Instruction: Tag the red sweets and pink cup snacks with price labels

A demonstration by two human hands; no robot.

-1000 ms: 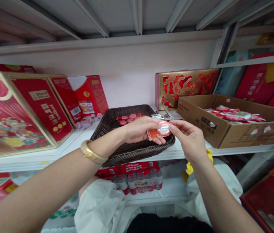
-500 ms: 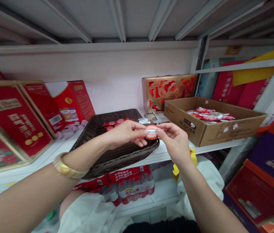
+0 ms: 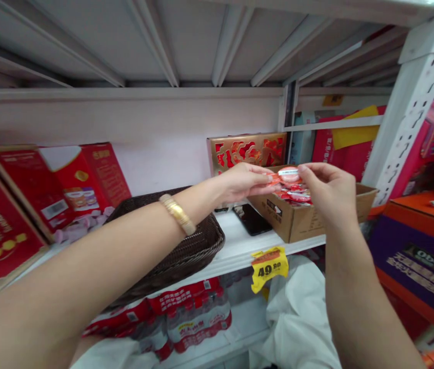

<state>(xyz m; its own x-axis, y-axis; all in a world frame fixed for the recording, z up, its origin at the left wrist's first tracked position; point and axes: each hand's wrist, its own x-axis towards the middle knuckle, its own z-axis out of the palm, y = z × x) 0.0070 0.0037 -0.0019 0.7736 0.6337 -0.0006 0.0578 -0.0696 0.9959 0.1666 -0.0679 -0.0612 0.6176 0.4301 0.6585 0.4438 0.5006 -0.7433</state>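
Between my two hands is a small round red-orange packet [image 3: 290,175] with a white label strip. My left hand [image 3: 242,182] pinches its left end, the fingers stretched along it. The thumb and finger of my right hand [image 3: 330,187] grip its right edge. Both hands are above an open cardboard box [image 3: 307,223], where several similar red-and-white packets [image 3: 297,196] lie. Below my left forearm is a dark brown woven basket [image 3: 215,241]; the forearm covers much of its inside.
A black phone [image 3: 253,219] lies on the white shelf between basket and box. Behind stands a gold-and-red gift box [image 3: 236,148]. Pale purple pieces [image 3: 86,225] sit by red boxes [image 3: 66,179] at left. A yellow price tag [image 3: 269,269] hangs at the shelf edge; bottled drinks [image 3: 197,320] stand below.
Both hands have moved right with the packet, from above the basket's right side to above the cardboard box. The view has turned right, and the phone shows more fully.
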